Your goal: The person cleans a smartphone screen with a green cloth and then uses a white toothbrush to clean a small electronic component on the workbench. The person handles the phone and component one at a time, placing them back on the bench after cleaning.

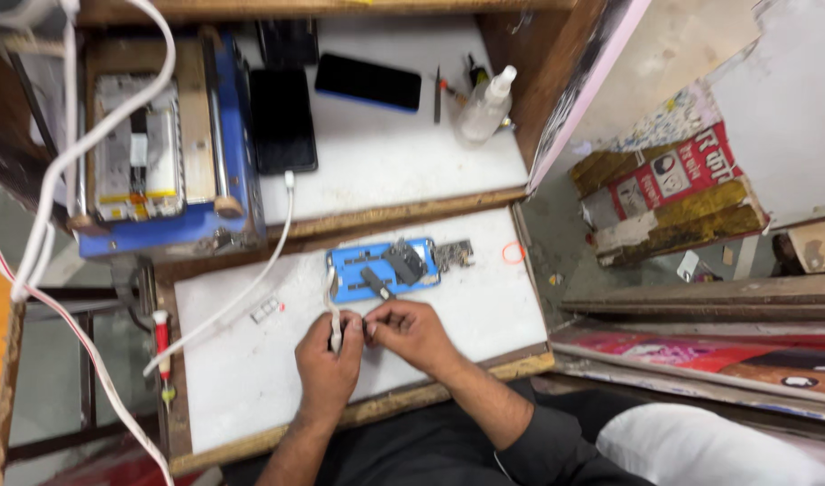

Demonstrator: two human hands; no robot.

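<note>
left hand [330, 360] fingers pinch white tool | right hand [411, 331] fingers pinch tiny part, too small to identify | both at table [242, 378] by blue opened phone [381, 267] | likely light, fragile; grip edges

Upper centre: two dark phones [283, 120] [368, 82] and clear spray bottle [484, 108]; red-handled screwdriver [162, 342] at lower left.
</note>
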